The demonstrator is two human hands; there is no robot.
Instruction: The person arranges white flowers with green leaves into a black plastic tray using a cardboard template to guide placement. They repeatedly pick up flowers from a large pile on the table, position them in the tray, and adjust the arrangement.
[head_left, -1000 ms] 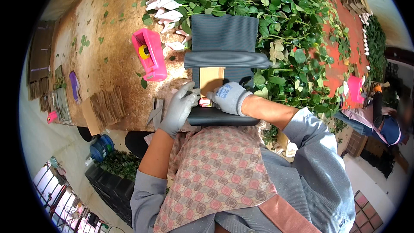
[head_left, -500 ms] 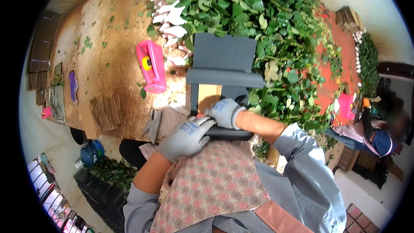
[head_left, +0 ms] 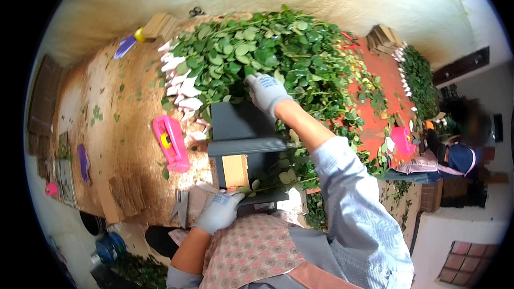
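My left hand (head_left: 218, 213), in a grey glove, is closed at the near edge of a black stand (head_left: 249, 146). Its fingertips are on a leafy flower stem (head_left: 255, 186) with a small orange-pink tip, lying by a cardboard piece (head_left: 235, 171) in the stand. My right hand (head_left: 267, 93), gloved alike, reaches over the stand's raised back panel into a heap of leafy stems (head_left: 284, 43). Its fingers bend down together among the leaves, which hide what they grip. White-pink wrapped flower heads (head_left: 182, 86) line the heap's left side.
Left of the stand lies a pink tape dispenser (head_left: 172, 144) with a yellow core. Scissors (head_left: 181, 208) and stacked cardboard (head_left: 126, 198) are near the front edge. A purple-and-yellow item (head_left: 126, 46) lies at far left. Another person (head_left: 455, 155) works at a red surface on the right.
My right hand has left the stand and moved forward into the leaf heap. My left hand stays at the stand's near edge. The view has tilted up, showing more wall.
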